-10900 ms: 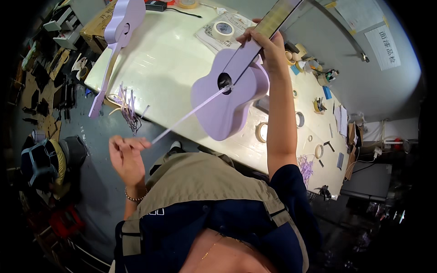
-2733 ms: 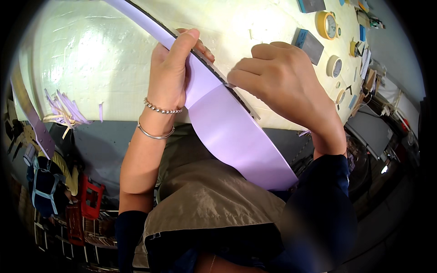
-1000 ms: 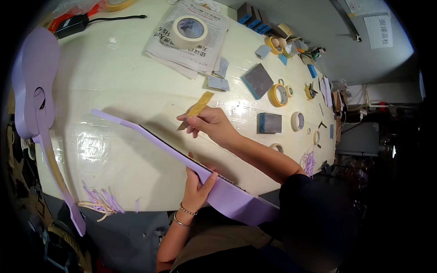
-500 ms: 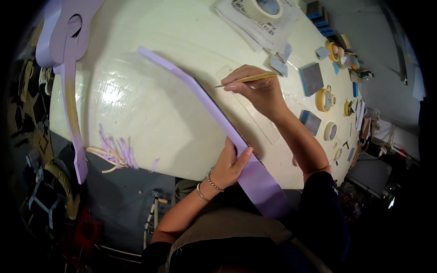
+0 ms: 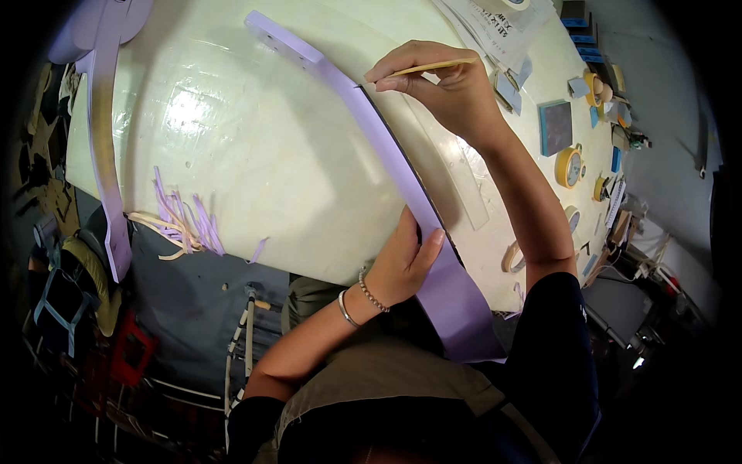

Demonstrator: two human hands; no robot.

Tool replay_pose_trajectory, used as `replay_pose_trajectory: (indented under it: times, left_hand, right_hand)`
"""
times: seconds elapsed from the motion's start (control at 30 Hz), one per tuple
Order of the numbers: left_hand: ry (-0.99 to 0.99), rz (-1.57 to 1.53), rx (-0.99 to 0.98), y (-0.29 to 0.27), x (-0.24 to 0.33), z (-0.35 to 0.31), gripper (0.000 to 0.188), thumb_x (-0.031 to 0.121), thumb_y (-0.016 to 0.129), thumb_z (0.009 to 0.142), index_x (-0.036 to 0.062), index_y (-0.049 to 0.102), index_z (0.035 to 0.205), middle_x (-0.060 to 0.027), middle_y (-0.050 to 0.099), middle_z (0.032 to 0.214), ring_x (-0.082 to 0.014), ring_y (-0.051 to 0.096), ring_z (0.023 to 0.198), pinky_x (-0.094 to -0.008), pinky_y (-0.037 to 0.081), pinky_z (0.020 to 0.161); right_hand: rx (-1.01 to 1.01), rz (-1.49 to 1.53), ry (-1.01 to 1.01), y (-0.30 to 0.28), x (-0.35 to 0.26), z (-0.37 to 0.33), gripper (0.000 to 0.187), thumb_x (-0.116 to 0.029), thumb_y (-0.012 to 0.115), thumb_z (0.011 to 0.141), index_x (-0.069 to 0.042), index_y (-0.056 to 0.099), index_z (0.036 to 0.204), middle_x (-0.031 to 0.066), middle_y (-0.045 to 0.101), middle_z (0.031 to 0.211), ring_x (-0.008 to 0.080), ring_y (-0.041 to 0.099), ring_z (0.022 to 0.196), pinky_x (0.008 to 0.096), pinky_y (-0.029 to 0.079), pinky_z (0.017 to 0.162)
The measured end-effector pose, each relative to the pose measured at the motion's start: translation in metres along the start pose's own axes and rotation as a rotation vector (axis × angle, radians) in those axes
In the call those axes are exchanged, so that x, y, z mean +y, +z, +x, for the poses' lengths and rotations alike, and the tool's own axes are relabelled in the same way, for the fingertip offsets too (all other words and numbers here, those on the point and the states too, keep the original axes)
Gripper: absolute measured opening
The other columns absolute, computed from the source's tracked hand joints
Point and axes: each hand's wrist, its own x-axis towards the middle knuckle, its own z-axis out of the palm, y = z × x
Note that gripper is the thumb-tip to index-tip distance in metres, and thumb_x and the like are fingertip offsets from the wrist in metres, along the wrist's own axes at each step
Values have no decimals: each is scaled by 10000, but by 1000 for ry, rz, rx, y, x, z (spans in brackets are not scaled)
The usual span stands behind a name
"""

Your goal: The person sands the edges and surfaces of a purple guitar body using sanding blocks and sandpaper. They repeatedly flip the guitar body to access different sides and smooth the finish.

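A light purple guitar (image 5: 394, 158) lies slantwise on edge, its body against my lap and its headstock pointing to the far left. Small holes show in the headstock, and a dark strip runs along the neck's right edge. My left hand (image 5: 406, 267) wraps the neck close to the body, thumb on top. In a pinch, my right hand (image 5: 448, 89) holds a slim tan pointed stick (image 5: 433, 67) beside the upper neck. The stick's tip is hidden behind my fingers, so contact with the neck cannot be told.
Another purple guitar (image 5: 100, 139) lies at the left table edge. Purple and cream tape strips (image 5: 185, 220) are heaped near the front edge. Tape rolls (image 5: 569, 168), a sanding block (image 5: 556, 127) and a clear flat strip (image 5: 468, 193) sit to the right. Printed sheets (image 5: 502, 31) lie at the back.
The guitar has shifted and rolled slightly, bringing the headstock holes into view. My right hand has moved farther away, toward the headstock end. My left hand keeps its grip. The whole view has shifted.
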Motion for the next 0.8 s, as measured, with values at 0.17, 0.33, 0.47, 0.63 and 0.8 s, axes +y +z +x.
replay_pose_trajectory:
  times: [0.17,0.33,0.47,0.63,0.8]
  left_hand:
    - [-9,28,12,-1,0,-1,655,241,387,967,-86,20,1400,-97,531,963,-187,575,889,-327,429,856]
    - [-9,13,23,0,1,-1,657,229,392,965,-71,11,1409,-103,538,964,-191,577,884,-327,434,849]
    - [-22,27,4,-2,2,0,662,228,390,966,-57,-2,1416,-103,539,961,-195,577,885,-328,438,846]
    - [-14,19,16,-2,-1,-1,656,226,382,969,-51,-6,1419,-104,546,959,-198,578,884,-328,440,840]
    - [6,51,10,-1,2,1,643,219,379,969,-59,9,1415,-106,557,951,-197,584,876,-328,443,836]
  right_hand:
    - [-17,-8,-51,2,3,4,59,-65,697,775,-38,705,827,28,672,790,105,577,711,236,462,683]
    - [-73,-9,-53,-2,1,4,86,0,672,778,-28,699,854,48,671,834,122,601,764,238,486,695]
    - [-115,-31,-87,-7,2,-1,109,33,664,772,-22,691,863,60,671,859,140,621,791,240,501,700]
    - [-139,-34,-126,-11,3,-14,59,-13,680,771,-30,702,823,33,672,796,111,594,710,236,475,660]
    - [-88,-53,-112,-8,-1,-8,52,-11,674,777,-23,698,822,34,672,793,112,594,707,238,479,668]
